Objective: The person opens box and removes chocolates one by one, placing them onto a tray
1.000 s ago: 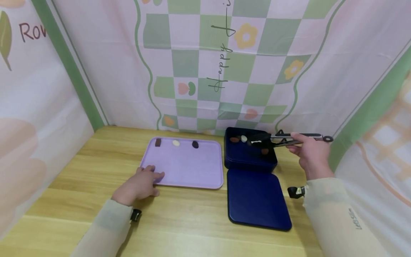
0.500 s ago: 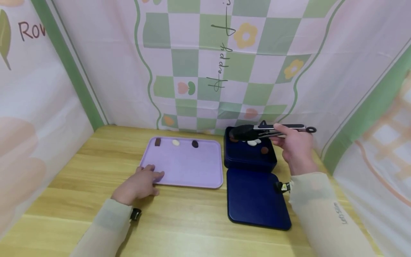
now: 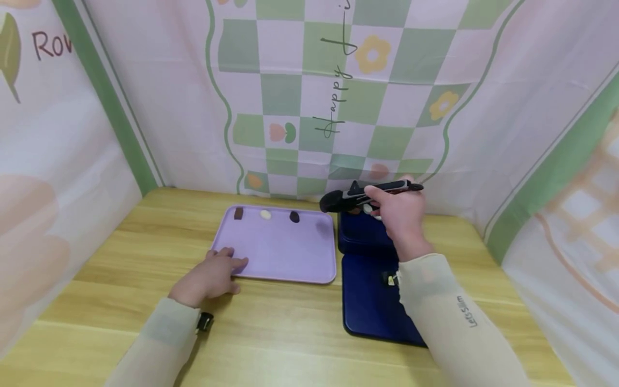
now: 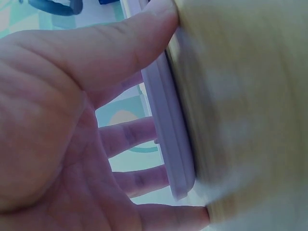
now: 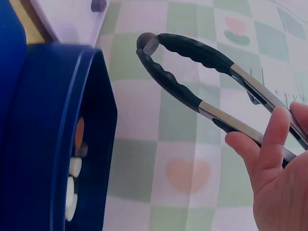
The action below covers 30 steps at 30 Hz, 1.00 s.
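Note:
My right hand grips black-and-silver tongs just above the box. Their black tips come together over the tray's far right corner, around a small dark rounded piece. Spread, fairly straight fingers of my left hand rest at the near left corner of the lilac tray; the thumb lies along its outer edge. On the tray's far side are a brown square piece, a cream oval piece and a dark oval piece. Brown and white pieces lie in the navy box, partly hidden by my hand.
The navy lid lies flat in front of the box, its right part under my right sleeve. The wooden table ends at a checked cloth behind the tray and box. Fabric also hangs at both sides.
My right hand has carried the tongs left, from over the box to the tray's far right corner. Their tips have come together. My left hand stays at the tray corner.

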Each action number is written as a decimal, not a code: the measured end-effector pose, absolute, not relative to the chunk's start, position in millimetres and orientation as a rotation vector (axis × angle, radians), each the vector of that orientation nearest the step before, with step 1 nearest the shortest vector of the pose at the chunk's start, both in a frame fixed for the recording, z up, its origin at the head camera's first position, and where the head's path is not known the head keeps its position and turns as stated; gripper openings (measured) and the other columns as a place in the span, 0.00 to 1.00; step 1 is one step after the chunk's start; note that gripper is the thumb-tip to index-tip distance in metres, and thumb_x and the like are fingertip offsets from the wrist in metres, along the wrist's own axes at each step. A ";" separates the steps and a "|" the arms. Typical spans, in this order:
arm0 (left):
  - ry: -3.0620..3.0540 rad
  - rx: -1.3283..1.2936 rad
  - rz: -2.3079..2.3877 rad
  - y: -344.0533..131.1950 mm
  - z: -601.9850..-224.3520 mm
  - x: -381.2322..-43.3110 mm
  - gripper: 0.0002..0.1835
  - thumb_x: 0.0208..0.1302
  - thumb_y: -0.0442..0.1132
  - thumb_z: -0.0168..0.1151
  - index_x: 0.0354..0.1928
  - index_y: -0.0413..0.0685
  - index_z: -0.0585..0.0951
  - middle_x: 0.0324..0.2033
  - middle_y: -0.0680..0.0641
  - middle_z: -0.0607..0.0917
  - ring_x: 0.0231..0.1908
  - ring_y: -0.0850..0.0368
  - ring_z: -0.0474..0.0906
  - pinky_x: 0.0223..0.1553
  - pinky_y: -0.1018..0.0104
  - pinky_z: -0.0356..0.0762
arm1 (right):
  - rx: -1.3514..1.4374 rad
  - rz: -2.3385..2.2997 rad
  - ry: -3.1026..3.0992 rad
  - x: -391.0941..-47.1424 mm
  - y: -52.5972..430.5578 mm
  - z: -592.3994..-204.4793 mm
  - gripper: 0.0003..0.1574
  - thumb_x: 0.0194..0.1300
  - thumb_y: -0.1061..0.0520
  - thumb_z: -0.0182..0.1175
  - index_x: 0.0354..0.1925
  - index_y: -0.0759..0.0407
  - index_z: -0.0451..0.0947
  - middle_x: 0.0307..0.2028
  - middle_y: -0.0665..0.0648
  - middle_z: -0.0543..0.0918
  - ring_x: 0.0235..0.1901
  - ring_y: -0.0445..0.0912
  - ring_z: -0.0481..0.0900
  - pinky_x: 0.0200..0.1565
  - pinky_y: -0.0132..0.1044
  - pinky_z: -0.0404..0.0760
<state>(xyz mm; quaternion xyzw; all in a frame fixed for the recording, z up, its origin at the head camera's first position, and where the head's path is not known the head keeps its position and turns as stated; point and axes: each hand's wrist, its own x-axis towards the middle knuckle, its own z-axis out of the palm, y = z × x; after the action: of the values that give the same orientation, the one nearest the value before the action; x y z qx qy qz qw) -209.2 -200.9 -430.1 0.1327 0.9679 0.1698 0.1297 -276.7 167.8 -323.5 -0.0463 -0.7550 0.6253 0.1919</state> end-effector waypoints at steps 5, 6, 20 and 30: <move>2.815 0.391 0.487 -201.8 -430.8 -209.8 0.33 0.59 0.39 0.73 0.68 0.49 0.75 0.71 0.30 0.61 0.67 0.21 0.51 0.63 0.28 0.54 | -0.071 1.556 -2.275 -278.4 147.5 -327.3 0.37 0.54 0.48 0.77 0.56 0.59 0.72 0.36 0.63 0.83 0.21 0.54 0.85 0.27 0.43 0.86; 2.816 0.392 0.485 -202.0 -431.1 -210.0 0.33 0.59 0.39 0.73 0.68 0.49 0.75 0.71 0.30 0.61 0.67 0.21 0.51 0.63 0.28 0.54 | -0.067 1.524 -2.308 -278.4 144.0 -328.2 0.37 0.55 0.47 0.76 0.56 0.58 0.72 0.35 0.63 0.84 0.22 0.54 0.85 0.27 0.42 0.86; 2.801 0.364 0.507 -201.9 -429.1 -209.1 0.33 0.60 0.40 0.72 0.68 0.50 0.75 0.72 0.31 0.60 0.68 0.22 0.50 0.63 0.28 0.55 | 0.087 1.113 -2.466 -280.6 122.1 -347.4 0.27 0.57 0.45 0.74 0.33 0.57 0.67 0.25 0.57 0.77 0.27 0.53 0.77 0.30 0.45 0.77; 2.798 0.359 0.518 -200.9 -428.3 -208.4 0.33 0.60 0.40 0.72 0.68 0.51 0.75 0.72 0.31 0.60 0.68 0.22 0.50 0.63 0.29 0.55 | 0.129 1.043 -2.509 -284.7 116.5 -359.4 0.24 0.59 0.46 0.72 0.35 0.55 0.67 0.24 0.53 0.78 0.24 0.50 0.78 0.30 0.47 0.80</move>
<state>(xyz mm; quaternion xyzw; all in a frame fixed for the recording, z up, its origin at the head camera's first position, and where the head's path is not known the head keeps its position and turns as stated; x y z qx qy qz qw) -208.4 -200.9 -428.3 0.1241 0.9664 0.1789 0.1363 -284.7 116.5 -359.4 0.0462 -0.9020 0.3749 0.2090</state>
